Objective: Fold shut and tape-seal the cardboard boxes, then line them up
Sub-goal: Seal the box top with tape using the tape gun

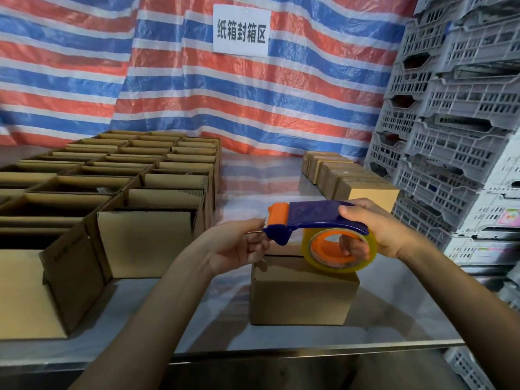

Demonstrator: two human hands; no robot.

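A small cardboard box (304, 296) with its flaps folded shut stands on the steel table (394, 319) in front of me. Above it my right hand (377, 232) grips a blue and orange tape dispenser (312, 218) carrying a roll of clear tape (340, 249). My left hand (239, 243) pinches at the tape's end by the dispenser's toothed front edge. A row of closed boxes (346, 178) stands lined up at the back right. Several open boxes (112, 190) with raised flaps fill the table's left side.
Stacks of grey plastic crates (461, 122) rise along the right side. A red, white and blue striped tarp (168, 80) hangs behind the table with a white paper sign (241, 30) on it. The table's front edge (309, 350) runs below the box.
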